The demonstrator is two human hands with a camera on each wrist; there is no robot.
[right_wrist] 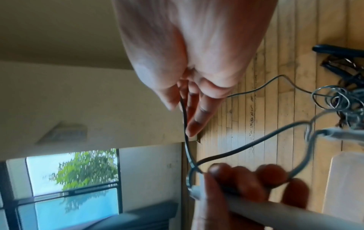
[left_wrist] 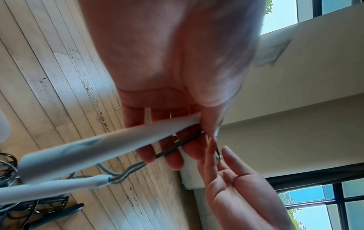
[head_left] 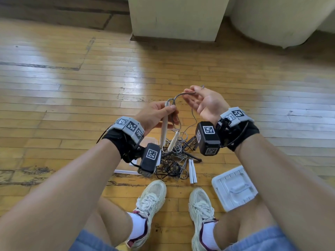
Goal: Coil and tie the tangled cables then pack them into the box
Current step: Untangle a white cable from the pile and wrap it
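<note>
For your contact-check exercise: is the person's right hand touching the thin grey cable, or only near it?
Touching. The head view shows the right hand pinching the grey cable between thumb and fingertip.

Grey cord (head_left: 178, 96) between left hand (head_left: 155, 115) and right hand (head_left: 203, 102).

Grey cable (head_left: 183, 96) with white handle (head_left: 164, 127) held raised, looped; tangled grey and black cables (head_left: 174, 160) heaped on floor; white box (head_left: 234, 187) lying beside them.
</note>
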